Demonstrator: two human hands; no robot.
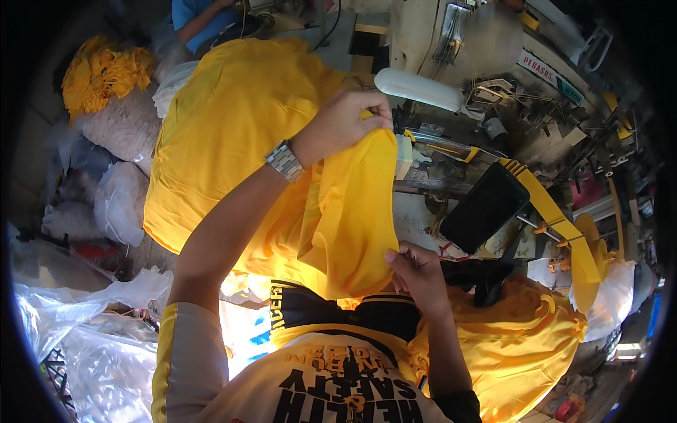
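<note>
A piece of yellow fabric (pixel 363 204) hangs stretched between my two hands, its right edge drawn nearly straight. My left hand (pixel 347 125), with a metal watch on the wrist, pinches the far end of that edge beside the sewing machine (pixel 451 134). Closer to my body, my right hand (pixel 415 273) grips the near end between thumb and fingers. Behind the left forearm rises a large heap of yellow cloth (pixel 226 127), and the held piece lies against it. The machine's needle area is partly hidden.
A black phone (pixel 485 208) is mounted right of my hands. A yellow strip (pixel 543 201) runs from the machine to a roll (pixel 587 264). Another yellow cloth pile (pixel 508 345) lies at lower right. Plastic bags (pixel 106 338) fill the left. Beyond the heap sits a person in blue (pixel 197 25).
</note>
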